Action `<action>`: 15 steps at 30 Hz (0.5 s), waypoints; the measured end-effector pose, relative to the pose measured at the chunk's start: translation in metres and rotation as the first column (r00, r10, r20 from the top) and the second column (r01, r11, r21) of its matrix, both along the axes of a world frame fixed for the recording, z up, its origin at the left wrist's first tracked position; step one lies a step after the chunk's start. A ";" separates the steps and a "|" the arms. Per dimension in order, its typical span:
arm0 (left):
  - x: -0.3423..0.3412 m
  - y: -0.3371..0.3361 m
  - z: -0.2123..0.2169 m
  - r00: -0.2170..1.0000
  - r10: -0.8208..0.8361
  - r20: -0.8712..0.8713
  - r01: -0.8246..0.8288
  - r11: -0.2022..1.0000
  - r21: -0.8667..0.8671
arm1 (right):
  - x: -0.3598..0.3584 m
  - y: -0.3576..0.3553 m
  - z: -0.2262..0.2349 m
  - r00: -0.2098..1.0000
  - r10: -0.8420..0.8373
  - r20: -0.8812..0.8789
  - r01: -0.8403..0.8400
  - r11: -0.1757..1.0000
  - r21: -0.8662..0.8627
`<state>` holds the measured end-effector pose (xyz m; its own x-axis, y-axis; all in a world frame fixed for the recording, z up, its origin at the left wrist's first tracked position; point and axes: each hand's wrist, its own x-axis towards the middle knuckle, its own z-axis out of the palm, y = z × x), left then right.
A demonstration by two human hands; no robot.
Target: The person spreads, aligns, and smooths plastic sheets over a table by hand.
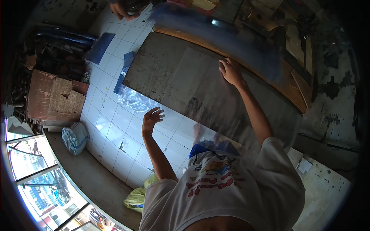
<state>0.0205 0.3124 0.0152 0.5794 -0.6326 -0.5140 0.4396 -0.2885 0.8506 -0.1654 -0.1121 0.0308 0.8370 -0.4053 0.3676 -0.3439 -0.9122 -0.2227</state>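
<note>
Clear sheet [204, 79] lies lengthwise along the dark table [144, 67], upper-left to lower-right.

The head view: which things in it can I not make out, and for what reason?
All in the head view:
Clear sheet: its edges fade against the dark tabletop.
Right hand: its curled shape hides whether it grips the clear sheet.
Blue shape beyond the tabletop: blurred, outline lost.
Other person: cut off by the top edge.
Yellow-green bag: partly hidden by the left sleeve.
</note>
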 end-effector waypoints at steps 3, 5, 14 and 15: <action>0.010 -0.004 -0.004 0.996 -0.080 -0.044 0.073 0.987 -0.146 | -0.083 -0.007 0.000 0.988 -0.148 -0.043 0.152 0.983 0.102; 0.028 0.000 -0.017 0.993 0.070 -0.095 -0.087 0.980 -0.180 | -0.149 -0.009 0.009 0.957 -0.271 -0.101 0.282 0.952 0.120; 0.238 0.080 -0.067 0.458 -0.214 0.863 -0.101 0.952 0.290 | -0.447 -0.017 -0.012 0.350 -0.919 -0.180 0.918 0.375 -0.130; 0.243 0.070 -0.068 0.325 -0.333 0.885 -0.137 0.910 0.393 | -0.471 -0.014 -0.010 0.099 -0.950 -0.296 0.990 0.123 -0.064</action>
